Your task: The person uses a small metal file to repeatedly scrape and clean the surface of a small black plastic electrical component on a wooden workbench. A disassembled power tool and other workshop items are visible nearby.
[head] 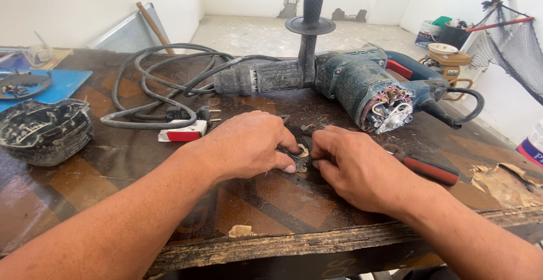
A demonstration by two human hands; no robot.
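My left hand (249, 144) and my right hand (353, 164) meet at the middle of a worn dark table (283, 212), fingertips pinching a small dark part (301, 156) that lies on the tabletop. Most of that part is hidden by my fingers. Just behind my hands lies a blue-grey rotary hammer drill (350, 79), its rear cover off so the copper windings and wires (390, 107) show. Its black side handle (310, 20) stands straight up. A red-handled screwdriver (430, 169) lies right of my right hand.
The drill's black cable (153, 82) is coiled at the back left, with a red and white small box (184, 134) beside it. A dirty black cover (45, 130) sits at the left edge near a blue sheet (62, 85). The table's front edge is chipped.
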